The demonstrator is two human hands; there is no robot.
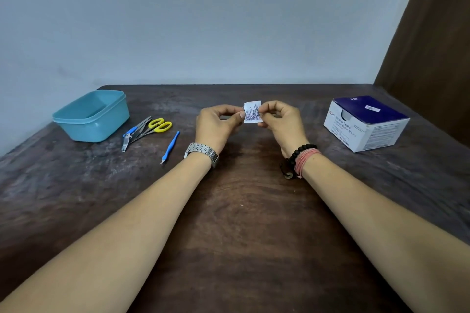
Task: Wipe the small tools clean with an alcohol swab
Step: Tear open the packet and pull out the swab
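dark wood table (241,223), blue tub (92,115) far left, swab box (366,123) far right, both hands up mid-table, left hand (216,126) and right hand (281,123) each pinching a side of the swab packet (252,112), small white square, blue print, scissors (152,127), clippers (128,138) and blue pick (170,147) lying by the tub

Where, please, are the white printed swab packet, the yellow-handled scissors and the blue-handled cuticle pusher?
white printed swab packet (252,112): head view, middle of its printed face.
yellow-handled scissors (160,125): head view, yellow finger loops.
blue-handled cuticle pusher (171,144): head view, mid-handle.
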